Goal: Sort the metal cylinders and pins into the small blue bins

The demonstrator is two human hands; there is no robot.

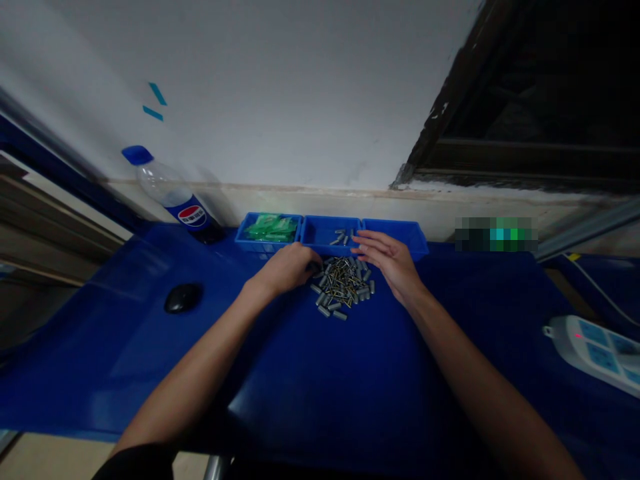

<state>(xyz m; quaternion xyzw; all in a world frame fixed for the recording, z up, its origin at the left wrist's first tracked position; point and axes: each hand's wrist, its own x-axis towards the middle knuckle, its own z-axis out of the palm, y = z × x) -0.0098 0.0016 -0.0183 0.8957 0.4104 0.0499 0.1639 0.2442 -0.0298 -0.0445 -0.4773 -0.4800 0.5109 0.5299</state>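
A heap of small grey cylinders and thin screws or pins [343, 283] lies on the blue table in front of me. At its upper left edge, my left hand [290, 268] has its fingers curled down; whatever they may hold is hidden. My right hand [389, 259] reaches in from the right with its fingers stretched out over the front of the blue bins, nothing visible in them. Several grey cylinders [341, 237] rest in the middle bin [317, 230]. Green packets [273, 227] fill the left bin [241, 235]. The right bin [400, 233] is partly behind my right hand.
On the blue table [300, 393], a cola bottle [193, 215] stands at the back left with a black mouse [183, 298] nearer me. A white power strip [595, 350] is at the right. Behind the bins rises a white wall [280, 100]. A blurred patch covers something at the back right.
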